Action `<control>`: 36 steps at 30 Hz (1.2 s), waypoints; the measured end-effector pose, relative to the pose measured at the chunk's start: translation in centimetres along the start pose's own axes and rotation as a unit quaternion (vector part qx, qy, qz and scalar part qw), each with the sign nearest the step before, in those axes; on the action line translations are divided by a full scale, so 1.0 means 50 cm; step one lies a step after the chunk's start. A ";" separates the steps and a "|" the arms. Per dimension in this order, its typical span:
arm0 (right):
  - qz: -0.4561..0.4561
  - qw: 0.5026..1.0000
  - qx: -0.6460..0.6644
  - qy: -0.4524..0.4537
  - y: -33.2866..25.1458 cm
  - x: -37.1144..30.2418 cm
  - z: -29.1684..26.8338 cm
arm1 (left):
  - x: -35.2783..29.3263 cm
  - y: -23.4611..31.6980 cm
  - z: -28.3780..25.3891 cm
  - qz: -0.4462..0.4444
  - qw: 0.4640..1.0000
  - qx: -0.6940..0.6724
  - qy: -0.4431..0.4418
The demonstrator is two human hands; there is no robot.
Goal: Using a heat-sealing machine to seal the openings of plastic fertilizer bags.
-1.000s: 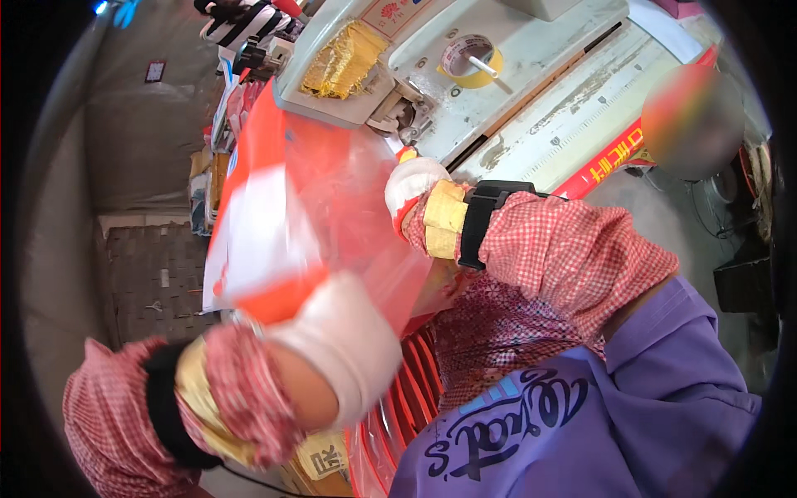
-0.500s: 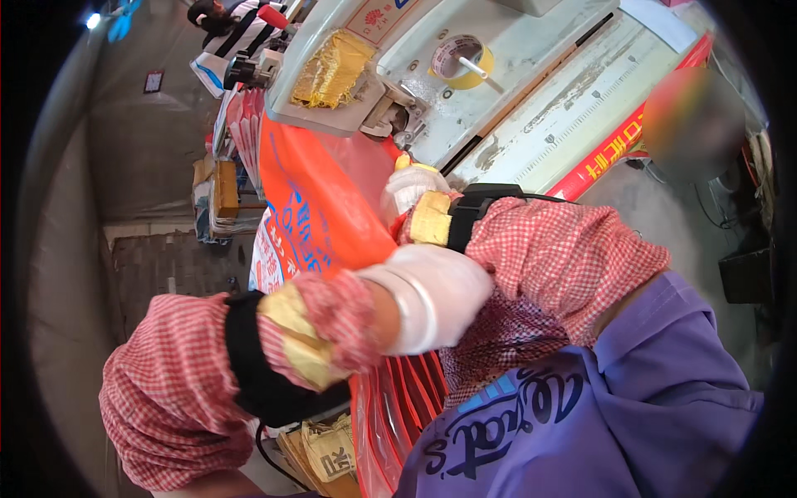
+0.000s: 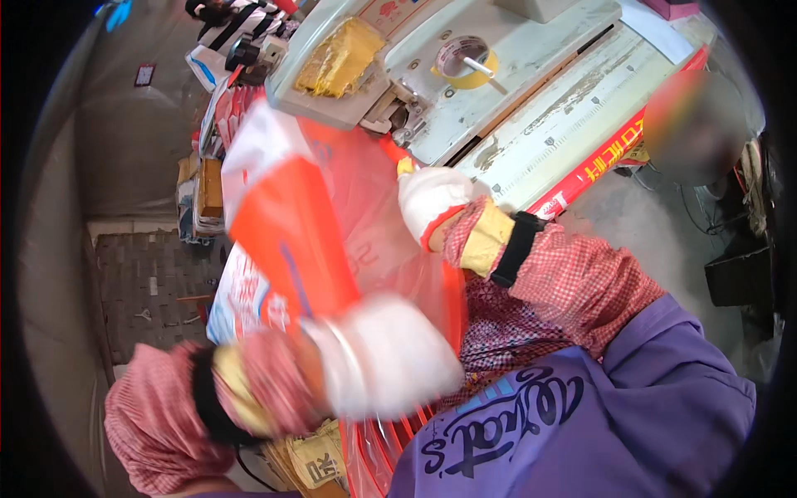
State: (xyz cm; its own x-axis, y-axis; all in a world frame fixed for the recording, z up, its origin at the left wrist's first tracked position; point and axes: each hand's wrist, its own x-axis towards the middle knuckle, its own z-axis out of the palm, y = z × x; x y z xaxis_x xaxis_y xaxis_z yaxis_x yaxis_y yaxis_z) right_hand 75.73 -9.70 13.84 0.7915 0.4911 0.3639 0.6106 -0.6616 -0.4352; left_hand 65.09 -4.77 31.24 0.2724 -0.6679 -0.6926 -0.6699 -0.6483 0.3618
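Observation:
A large red, white and translucent plastic bag (image 3: 290, 241) hangs at the front of a pale industrial sewing machine (image 3: 465, 33), its upper edge close to the machine's foot. My right hand (image 3: 436, 203), in a white glove with a yellow-wrapped fingertip, is closed at the bag's right edge, just below the foot. My left hand (image 3: 390, 357), also in a white glove, is smeared by motion over the lower part of the bag, and its fingers cannot be made out. Below it, a stack of red plastic bags (image 3: 374, 448) lies against my body.
A yellow tape roll (image 3: 466, 62) with a white stick through it rests on the machine bed. The long pale table edge (image 3: 573, 108) runs to the upper right. Boxes (image 3: 207, 187) and a striped-clothed person (image 3: 241, 21) are at the far left. A dark box (image 3: 739, 278) stands at the right.
My left hand has moved down and slightly left, away from my right forearm. The bag has swung open, its white upper part folding over. My right hand has shifted slightly right and shows more fully.

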 end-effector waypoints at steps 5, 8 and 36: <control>-0.009 0.999 -0.009 -0.045 0.066 0.036 0.067 | 0.094 0.015 -0.074 -0.060 0.983 0.086 0.150; 0.110 0.973 0.107 -0.172 0.008 0.069 -0.085 | 0.092 -0.068 -0.057 -0.200 0.968 0.128 0.079; -0.200 0.898 0.390 -0.042 -0.203 0.110 -0.130 | -0.467 -0.104 0.134 -0.313 0.540 -0.053 0.779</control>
State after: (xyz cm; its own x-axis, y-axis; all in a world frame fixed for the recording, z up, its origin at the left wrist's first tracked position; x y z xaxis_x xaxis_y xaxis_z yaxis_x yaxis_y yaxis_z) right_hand 73.72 -3.97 25.61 0.4845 0.6638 0.5698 0.6528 0.1592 -0.7406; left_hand 57.59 16.66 41.33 0.7289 0.2510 0.6370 -0.0887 -0.8880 0.4513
